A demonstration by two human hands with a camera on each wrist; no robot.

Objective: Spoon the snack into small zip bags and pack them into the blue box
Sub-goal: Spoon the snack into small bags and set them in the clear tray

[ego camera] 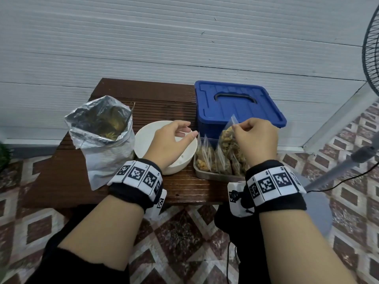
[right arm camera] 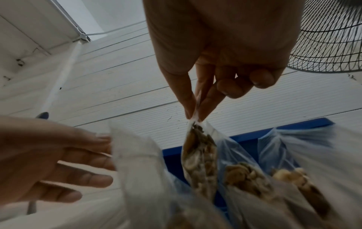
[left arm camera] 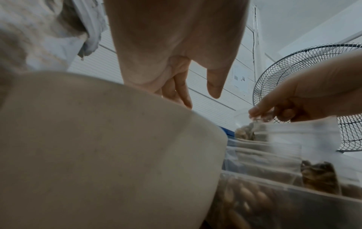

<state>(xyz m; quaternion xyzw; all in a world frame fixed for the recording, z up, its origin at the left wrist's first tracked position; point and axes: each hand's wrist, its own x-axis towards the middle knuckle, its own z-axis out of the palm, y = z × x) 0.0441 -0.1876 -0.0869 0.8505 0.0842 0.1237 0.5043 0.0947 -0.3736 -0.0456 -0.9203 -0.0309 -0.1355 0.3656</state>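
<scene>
My right hand (ego camera: 238,125) pinches the top edge of a small clear zip bag (ego camera: 226,138) filled with brown snack, held over a metal tray (ego camera: 213,176) of several filled bags (ego camera: 205,158). The pinch shows plainly in the right wrist view, thumb and finger (right arm camera: 192,114) on the filled zip bag (right arm camera: 199,161). My left hand (ego camera: 184,132) hovers with relaxed fingers over the white bowl (ego camera: 147,136), holding nothing. The blue box (ego camera: 235,105) stands behind the tray with its lid on. A silver foil snack bag (ego camera: 102,132) stands open at the left.
The small dark wooden table (ego camera: 160,103) sits against a white panelled wall. A standing fan (ego camera: 371,56) is at the far right, its pole and cable beside the table. Patterned floor tiles surround the table.
</scene>
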